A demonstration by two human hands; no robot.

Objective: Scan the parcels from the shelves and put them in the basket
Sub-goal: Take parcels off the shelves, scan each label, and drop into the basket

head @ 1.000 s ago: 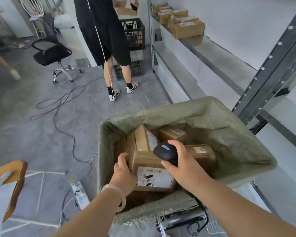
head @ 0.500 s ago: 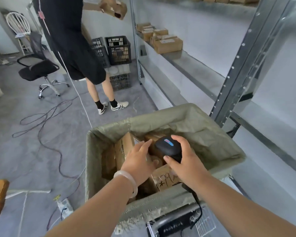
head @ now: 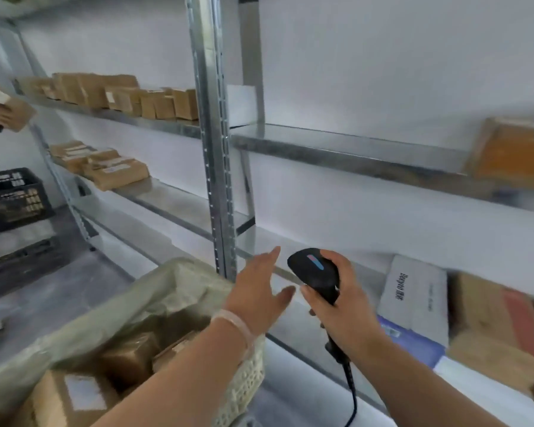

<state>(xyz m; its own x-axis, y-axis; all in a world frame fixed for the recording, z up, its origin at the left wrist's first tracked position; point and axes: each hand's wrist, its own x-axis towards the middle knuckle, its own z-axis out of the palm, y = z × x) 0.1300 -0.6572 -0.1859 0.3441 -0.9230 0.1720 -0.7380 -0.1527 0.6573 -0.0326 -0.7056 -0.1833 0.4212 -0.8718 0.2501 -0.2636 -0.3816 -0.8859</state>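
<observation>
My left hand (head: 258,291) had left the basket (head: 247,380), empty and loose, reaching for the next parcels (head: 413,298) at 3 o'clock. My right hand (head: 344,312) still gripped the scanner (head: 315,269).

A basket (head: 247,383) holding parcels (head: 130,359) sits at 7 o'clock, a shelf post (head: 216,149) behind it at 12, the left hand (head: 256,291) just left of the scanner (head: 315,269) held in the right hand (head: 342,309), and shelved boxes (head: 413,297) at 4 o'clock.

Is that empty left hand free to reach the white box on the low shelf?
Probably yes, though not directly: the left hand is open and holds nothing, but the right hand gripping the scanner lies between it and the white box.
</observation>
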